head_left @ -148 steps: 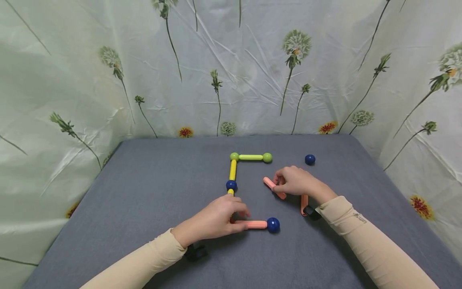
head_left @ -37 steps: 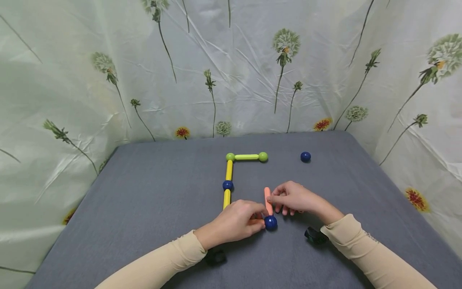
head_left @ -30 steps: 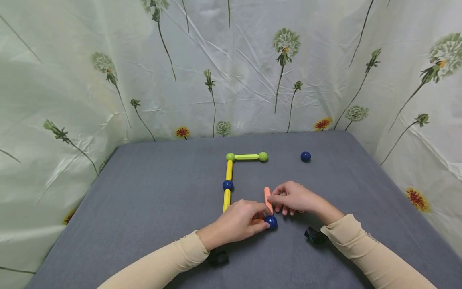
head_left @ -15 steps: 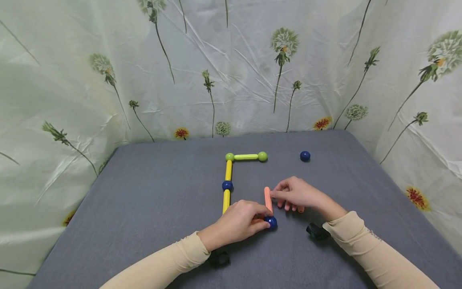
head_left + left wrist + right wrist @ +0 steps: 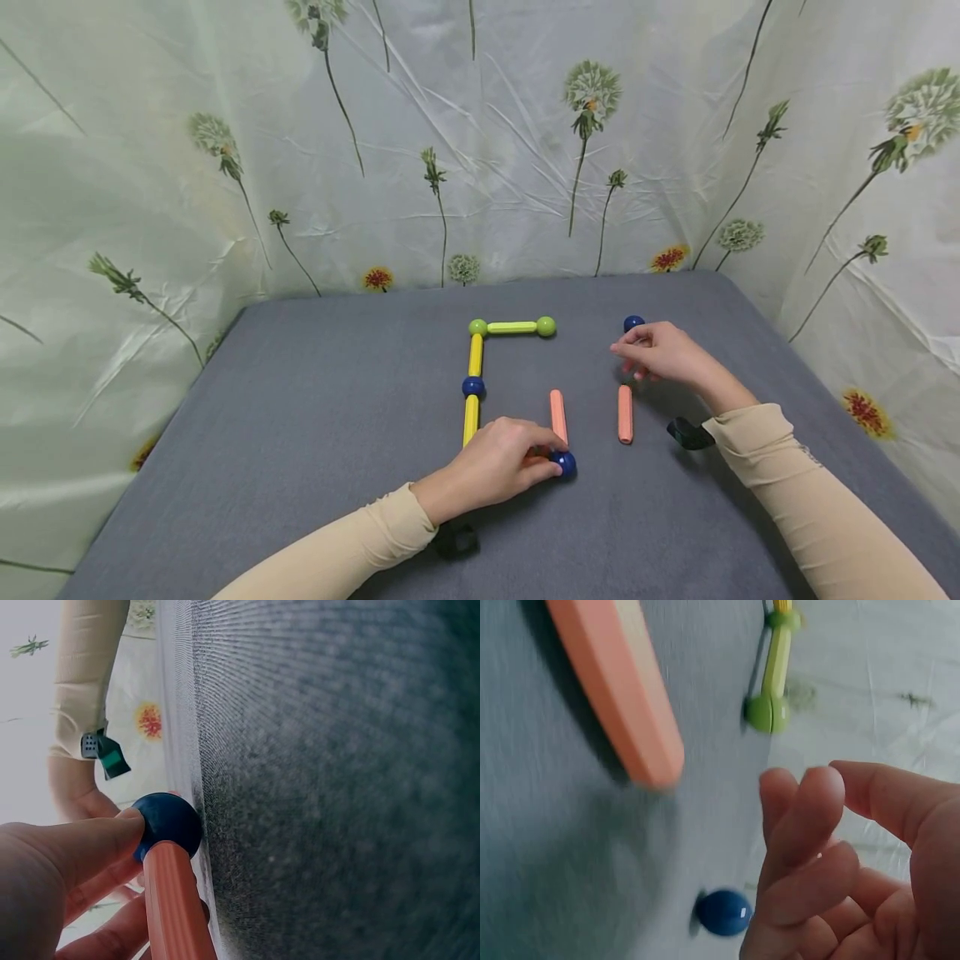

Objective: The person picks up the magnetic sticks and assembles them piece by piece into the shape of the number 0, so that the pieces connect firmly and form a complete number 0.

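Observation:
My left hand (image 5: 498, 460) pinches a blue ball (image 5: 567, 464) between thumb and finger. From this ball a salmon-pink building stick (image 5: 557, 415) runs away from me, its near end at the ball. Another pink stick (image 5: 178, 907) meets the same ball in the left wrist view; my left hand mostly hides it in the head view. My right hand (image 5: 663, 354) is raised over the cloth with loosely bent fingers, holding nothing. Just beyond its fingers sits a loose blue ball (image 5: 724, 912). A loose pink stick (image 5: 626, 414) lies on the near side of that hand.
Two yellow sticks (image 5: 476, 356) joined by a blue ball (image 5: 473, 386) run back to a green ball (image 5: 477, 327). From there a green stick (image 5: 512, 327) leads right to another green ball (image 5: 546, 326). Grey cloth (image 5: 337, 392) covers the table; a floral curtain (image 5: 510, 183) stands behind.
My right hand has let go of the pink stick now standing at the blue ball, and moved up and right towards the loose blue ball. My left hand has shifted right onto the held ball.

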